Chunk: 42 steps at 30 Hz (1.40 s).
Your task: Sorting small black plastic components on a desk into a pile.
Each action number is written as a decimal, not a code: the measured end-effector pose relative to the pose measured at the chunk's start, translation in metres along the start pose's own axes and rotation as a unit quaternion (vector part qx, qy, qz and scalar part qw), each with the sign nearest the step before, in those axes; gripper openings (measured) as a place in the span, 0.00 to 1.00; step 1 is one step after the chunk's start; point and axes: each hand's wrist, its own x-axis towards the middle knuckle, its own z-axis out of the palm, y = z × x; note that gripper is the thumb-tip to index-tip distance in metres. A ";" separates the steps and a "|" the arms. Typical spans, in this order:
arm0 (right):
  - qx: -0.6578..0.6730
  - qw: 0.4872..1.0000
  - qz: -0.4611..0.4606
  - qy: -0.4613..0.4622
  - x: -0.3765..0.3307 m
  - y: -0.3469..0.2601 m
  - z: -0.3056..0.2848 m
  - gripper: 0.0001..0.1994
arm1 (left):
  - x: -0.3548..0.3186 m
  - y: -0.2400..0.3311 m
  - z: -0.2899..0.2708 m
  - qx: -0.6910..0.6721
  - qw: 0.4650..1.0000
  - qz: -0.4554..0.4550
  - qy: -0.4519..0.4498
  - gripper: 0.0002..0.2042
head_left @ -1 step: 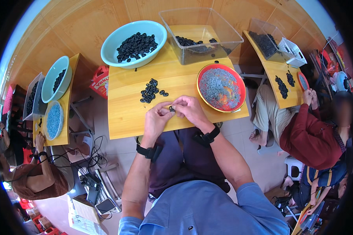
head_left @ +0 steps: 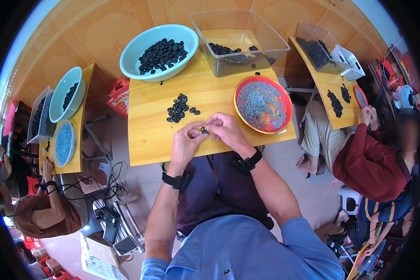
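Above the near edge of the yellow wooden table (head_left: 147, 140), my two hands meet with bent fingers. A small black oval part (head_left: 204, 130) is pinched between them. My left hand (head_left: 187, 140) grips it from the left, thumb against finger. My right hand (head_left: 225, 130) closes on it from the right; whether its fingertips also hold one of the thin pieces cannot be made out. Just beyond my left hand lies a loose pile of black oval parts (head_left: 177, 109). To the right of my right hand stands a red bowl (head_left: 238, 113) full of small greyish-blue pieces.
At the back are a light-blue basin (head_left: 128, 70) and a clear plastic bin (head_left: 247, 67), both holding black parts. Side tables carry similar containers: another blue basin (head_left: 56, 105) and a white basket (head_left: 349, 63). People sit at both sides. Cables (head_left: 114, 184) trail on the left.
My right hand has shifted very slightly at the knuckles. Nothing else has visibly moved.
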 end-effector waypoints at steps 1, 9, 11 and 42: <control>-0.002 1.000 0.007 -0.006 -0.001 -0.003 -0.001 0.06 | -0.001 0.000 0.000 0.000 1.000 0.000 0.000 0.11; -0.003 0.999 0.037 -0.020 -0.001 -0.007 -0.002 0.08 | -0.003 0.010 0.006 0.120 0.989 0.082 0.026 0.14; -0.013 0.999 0.027 -0.022 -0.001 -0.006 -0.001 0.07 | -0.004 0.011 0.005 0.134 0.988 0.071 0.034 0.14; 0.010 0.989 -0.145 0.004 0.093 -0.146 0.030 0.11 | -0.009 -0.009 -0.004 -0.014 0.987 0.060 0.145 0.10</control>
